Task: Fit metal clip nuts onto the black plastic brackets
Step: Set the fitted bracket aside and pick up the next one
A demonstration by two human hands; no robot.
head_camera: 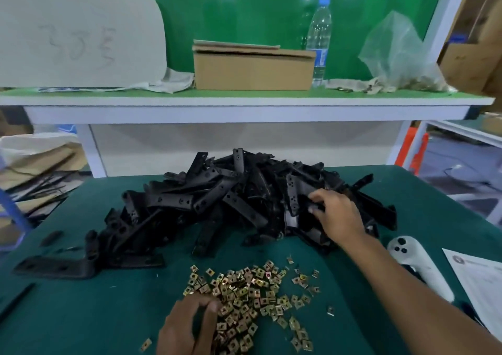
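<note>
Nearest me, at 6 o'clock, my left hand [187, 327] sits on the nut pile [250, 297], fingers curled down w/ tips drawn together at the pile's edge. Looks like a pinch on a nut or two, but the tips hide what's in them, so I can't tell if it actually holds one.

Risk here: nuts are small, flat and stacked. I judge a pinch could lift two at once or drag strays off the mat [95, 314]. One stray [146, 344] already lies at 7 o'clock, another [330, 310] at 4.

At 4 o'clock a white controller [418, 265] lies just beside my right forearm, paper sheet [480, 286] beyond it. A careless sweep back w/ that arm could knock it.

Further out, 1 o'clock, my right hand [336, 213] reaches into the bracket heap [244, 202], thumb and fingers clamped on one bracket's end. Brackets interlock; pulling one may tip others toward the nuts or off the far edge.

Counts: 2 hands, 1 controller, 1 sheet. Nuts: too many to count, easily 100+. Brackets: several dozen, tangled, no exact no.

Farthest, 12 o'clock, on the shelf [244, 100]: 1 box [252, 69], 1 bottle [319, 39], 1 bag [396, 53] at 1 o'clock.
</note>
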